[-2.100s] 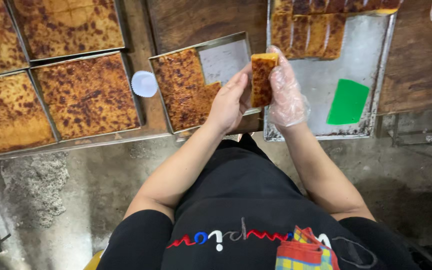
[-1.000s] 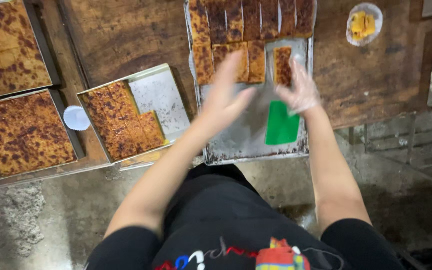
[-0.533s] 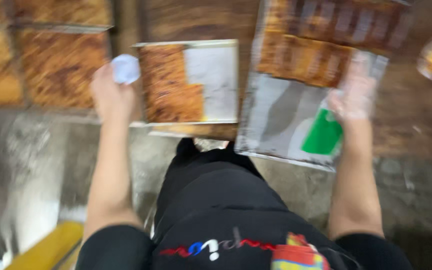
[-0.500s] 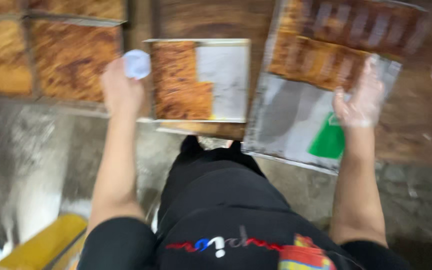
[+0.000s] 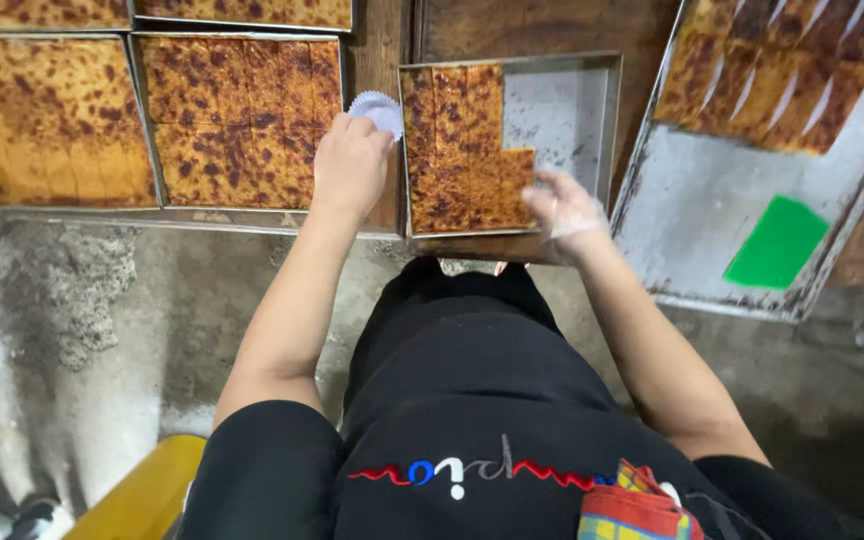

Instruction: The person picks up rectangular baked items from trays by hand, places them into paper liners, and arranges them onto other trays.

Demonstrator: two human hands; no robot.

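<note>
Head view, left hand: the left hand [image 5: 350,160] is bare and curled; its fingertips pinch a small white fluted paper cup [image 5: 377,108] at the top of the hand.
Head view, paper cup: it sits over the wooden tabletop [image 5: 382,45], in the gap between two trays.
Head view, right hand: the right hand [image 5: 564,205] wears a thin clear glove and looks blurred; the fingers seem half open and rest at the near edge of the cake, and I cannot tell if they hold anything.
Head view, middle tray: the square metal tray [image 5: 572,110] is about half filled with browned, cut cake [image 5: 457,140] on its left side; the right part is bare metal.
Head view, left trays: a full tray of spotted brown cake [image 5: 237,115] lies just beside the left hand, and another one [image 5: 42,120] further left.
Head view, right tray: a large tray [image 5: 712,230] holds rows of cut cake pieces [image 5: 772,80] at its far end and a green flat card [image 5: 777,242] on the bare metal.
</note>
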